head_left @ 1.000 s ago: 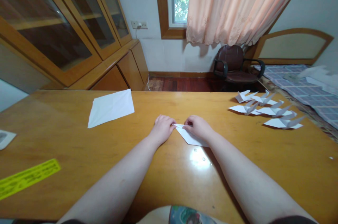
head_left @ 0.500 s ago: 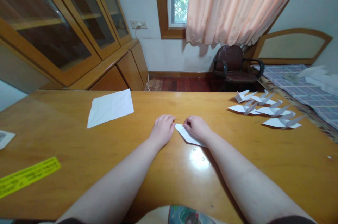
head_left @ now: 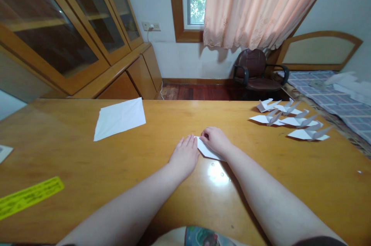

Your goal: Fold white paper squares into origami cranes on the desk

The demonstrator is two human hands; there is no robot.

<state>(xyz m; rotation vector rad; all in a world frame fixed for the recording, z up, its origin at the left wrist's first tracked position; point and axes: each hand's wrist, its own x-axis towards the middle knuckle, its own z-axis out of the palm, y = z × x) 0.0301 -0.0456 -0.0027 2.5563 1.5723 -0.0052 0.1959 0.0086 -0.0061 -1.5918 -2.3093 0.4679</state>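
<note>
White birds (head_left: 296, 122) right of folded paper (head_left: 210, 153), left hand (head_left: 184, 156) flat, right hand (head_left: 216, 139) curled, pinch unclear.

print on the yellow strip (head_left: 31, 198) is too blurred to read.

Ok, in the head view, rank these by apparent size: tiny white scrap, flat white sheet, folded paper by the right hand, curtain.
1. Curtain
2. Flat white sheet
3. Folded paper, judged by its visible part; the right hand covers some
4. Tiny white scrap
</note>
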